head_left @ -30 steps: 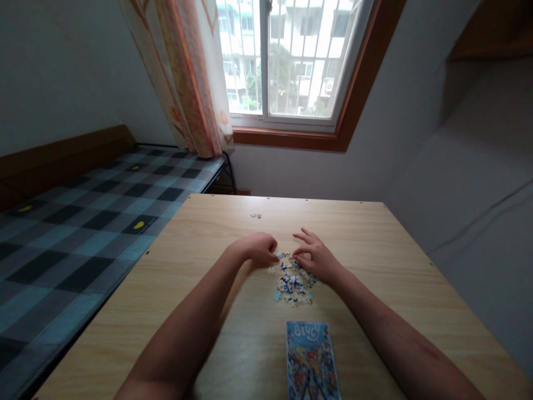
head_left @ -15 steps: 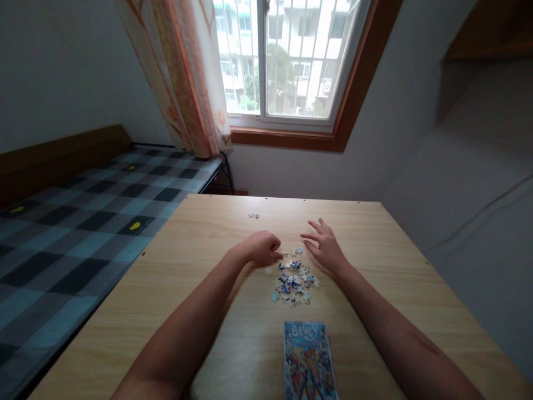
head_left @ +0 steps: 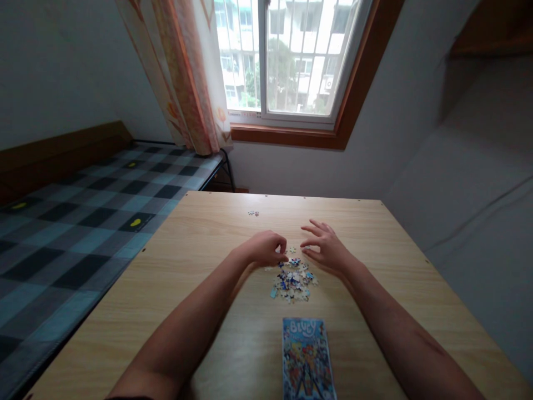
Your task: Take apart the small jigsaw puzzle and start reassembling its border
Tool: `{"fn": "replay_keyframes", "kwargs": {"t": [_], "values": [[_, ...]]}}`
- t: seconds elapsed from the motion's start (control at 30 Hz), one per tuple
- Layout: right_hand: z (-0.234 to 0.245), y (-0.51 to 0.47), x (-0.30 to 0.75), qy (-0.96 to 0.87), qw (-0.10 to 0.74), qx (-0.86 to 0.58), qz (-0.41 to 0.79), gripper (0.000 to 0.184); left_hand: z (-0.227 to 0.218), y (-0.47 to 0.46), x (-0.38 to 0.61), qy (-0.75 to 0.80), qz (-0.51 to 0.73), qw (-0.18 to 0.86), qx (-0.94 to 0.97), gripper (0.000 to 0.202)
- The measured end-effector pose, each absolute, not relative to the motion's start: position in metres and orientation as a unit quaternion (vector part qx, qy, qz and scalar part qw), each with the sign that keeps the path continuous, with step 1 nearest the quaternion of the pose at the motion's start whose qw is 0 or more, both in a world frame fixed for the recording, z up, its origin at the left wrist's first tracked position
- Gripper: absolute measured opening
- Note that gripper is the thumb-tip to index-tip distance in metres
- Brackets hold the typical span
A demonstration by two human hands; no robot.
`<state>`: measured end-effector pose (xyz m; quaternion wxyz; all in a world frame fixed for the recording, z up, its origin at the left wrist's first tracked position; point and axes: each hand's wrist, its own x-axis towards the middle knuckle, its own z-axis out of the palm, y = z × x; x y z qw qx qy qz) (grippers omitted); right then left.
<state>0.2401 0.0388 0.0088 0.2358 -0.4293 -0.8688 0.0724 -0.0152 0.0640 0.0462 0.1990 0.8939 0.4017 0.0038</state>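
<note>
A loose heap of small jigsaw puzzle pieces [head_left: 292, 282], blue, white and pale yellow, lies on the wooden table [head_left: 358, 333]. My left hand [head_left: 266, 248] is at the heap's far left edge, fingers curled and thumb stretched toward the pieces; what its fingertips hold, if anything, is too small to make out. Across from it, my right hand [head_left: 327, 245] has thumb and index finger closing round a puzzle piece [head_left: 307, 246], with the other fingers spread. A single pale piece [head_left: 292, 250] lies between the two hands.
Nearer me lies a Bluey puzzle box [head_left: 308, 358]. A small group of pieces [head_left: 253, 213] rests toward the table's far edge. Left of the table stands a bed with a checked cover [head_left: 100, 205]. Beyond are a curtain [head_left: 183, 83] and a barred window [head_left: 300, 66].
My right hand has come slightly down, its thumb and index finger drawing together at a piece. My left hand has shifted a little to the right over the heap's far edge.
</note>
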Motion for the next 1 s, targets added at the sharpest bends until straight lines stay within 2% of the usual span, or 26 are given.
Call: {"fn": "replay_keyframes", "kwargs": {"t": [0.1, 0.23, 0.43, 0.67, 0.87, 1.0], "values": [[0.016, 0.033, 0.231, -0.892, 0.235, -0.370, 0.109, 0.010, 0.047, 0.063, -0.012, 0.379, 0.005, 0.238, 0.894, 0.029], [0.017, 0.028, 0.221, -0.902, 0.225, -0.343, 0.135, 0.012, 0.042, 0.060, -0.009, 0.372, 0.000, 0.228, 0.900, 0.033], [0.009, 0.030, 0.220, -0.902, 0.237, -0.331, 0.145, 0.008, 0.038, 0.059, -0.007, 0.375, -0.006, 0.216, 0.902, 0.028], [0.010, 0.043, 0.238, -0.889, 0.253, -0.351, 0.152, 0.011, 0.047, 0.068, -0.016, 0.375, 0.019, 0.289, 0.881, 0.021], [0.015, 0.049, 0.267, -0.853, 0.177, -0.473, 0.131, 0.009, 0.054, 0.071, -0.021, 0.389, 0.023, 0.251, 0.886, 0.019], [0.017, 0.047, 0.273, -0.846, 0.135, -0.494, 0.150, 0.011, 0.054, 0.069, -0.020, 0.389, 0.012, 0.215, 0.896, 0.018]]}}
